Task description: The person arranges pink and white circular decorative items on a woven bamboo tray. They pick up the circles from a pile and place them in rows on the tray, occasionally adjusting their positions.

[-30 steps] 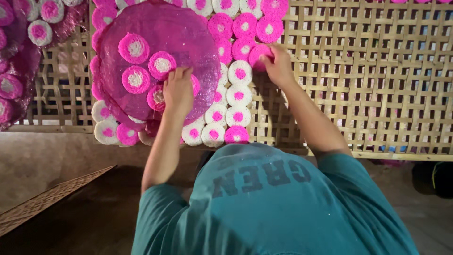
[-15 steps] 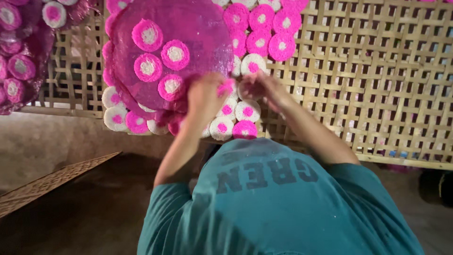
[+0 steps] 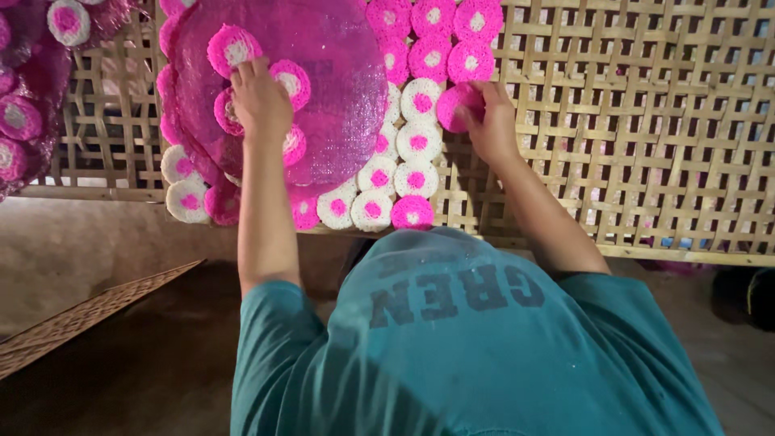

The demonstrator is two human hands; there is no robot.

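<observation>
A person in a teal shirt (image 3: 452, 347) is leaning over a woven bamboo rack (image 3: 646, 121) and is looking down at both hands. The left hand (image 3: 260, 101) is resting on a big round pink tray (image 3: 323, 73) that is lying on the left part of the rack. Small round cakes are sitting on this tray, each one pink with a white middle. The fingers of the left hand are lying close together on one of these cakes (image 3: 229, 109), with more cakes just beside them; it is not clear whether they are gripping it or only pressing on it. The right hand (image 3: 492, 121) is reaching out to the right of the tray. Its fingers are curled around a pink cake (image 3: 457, 105) and are holding it at the rack, right next to the rows of cakes already lying there. Those rows (image 3: 412, 137) are running between the two hands. Some cakes in the rows are pink with white middles, and some are white with pink middles. More cakes are peeking out from under the tray's near edge. Far to the left, another pink tray (image 3: 24, 121) with cakes is showing at the side of the picture. The right part of the rack is showing only its crossed bamboo strips. Down low on the left, a flat woven mat (image 3: 73, 319) is lying on the dark floor (image 3: 121, 379).
</observation>
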